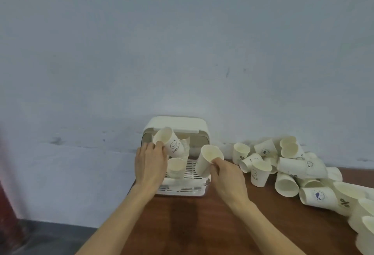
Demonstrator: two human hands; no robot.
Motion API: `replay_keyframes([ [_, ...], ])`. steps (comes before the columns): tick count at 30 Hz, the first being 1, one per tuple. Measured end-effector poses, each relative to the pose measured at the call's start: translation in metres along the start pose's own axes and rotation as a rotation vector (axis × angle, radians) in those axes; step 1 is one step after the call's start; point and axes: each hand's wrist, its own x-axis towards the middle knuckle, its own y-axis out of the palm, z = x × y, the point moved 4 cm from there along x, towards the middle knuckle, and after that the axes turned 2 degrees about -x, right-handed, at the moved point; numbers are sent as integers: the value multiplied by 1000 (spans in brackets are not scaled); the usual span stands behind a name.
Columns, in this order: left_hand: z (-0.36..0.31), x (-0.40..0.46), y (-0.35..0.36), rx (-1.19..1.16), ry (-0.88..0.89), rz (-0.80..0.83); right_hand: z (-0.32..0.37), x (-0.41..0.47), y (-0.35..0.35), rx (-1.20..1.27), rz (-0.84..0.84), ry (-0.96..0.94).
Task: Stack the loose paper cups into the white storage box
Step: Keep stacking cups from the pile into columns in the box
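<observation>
The white storage box (178,123) stands open against the wall, its slatted tray (192,170) pulled forward. My left hand (150,163) grips a paper cup printed HELLO (171,142), tilted in front of the box opening. My right hand (226,177) pinches the rim of a plain paper cup (206,163) just right of the tray. Another cup (176,166) sits on the tray's left, and more cups show inside the box behind the HELLO cup.
A heap of several loose paper cups (293,165) lies on the brown wooden table (192,224) to the right, running to the frame's right edge. The table's left edge drops to a grey floor (40,238). A pale wall stands close behind.
</observation>
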Motion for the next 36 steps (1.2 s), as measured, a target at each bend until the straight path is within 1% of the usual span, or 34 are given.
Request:
replay_keyframes([
  [1, 12, 3, -2, 23, -15, -21, 9, 3, 4, -7, -1, -17],
  [3, 32, 5, 2, 84, -51, 5, 25, 9, 12, -21, -2, -42],
  [6, 51, 2, 18, 199, -62, 129, 46, 16, 22, -18, 4, -58],
  [8, 56, -2, 29, 231, -56, 230, 55, 22, 29, -22, -9, -60],
  [11, 58, -5, 37, 244, -29, 297, 63, 32, 41, -47, 7, -47],
  [16, 63, -7, 42, 332, 72, 350, 65, 47, 66, -48, 48, -77],
  [19, 63, -11, 47, 393, 143, 476, 64, 47, 79, -154, 116, -94],
  [21, 61, -15, 52, 402, 157, 544, 64, 43, 86, -226, 184, -113],
  [23, 56, -19, 54, 388, 144, 553, 62, 38, 92, -258, 273, -122],
  [25, 45, -20, 52, 355, 126, 473, 60, 35, 99, -259, 361, -149],
  [27, 27, -23, 49, 261, 128, 386, 56, 31, 102, -218, 391, -172],
  [29, 2, -28, 50, 133, 159, 342, 48, 27, 97, -120, 336, -166],
  [32, -44, -35, 60, -28, 205, 323, 20, 22, 82, -18, 154, -111],
  [34, -72, -37, 72, -118, 214, 304, -8, 21, 69, -46, 40, -16],
  [36, -98, -39, 86, -189, 193, 334, -42, 23, 60, -53, -15, 130],
])
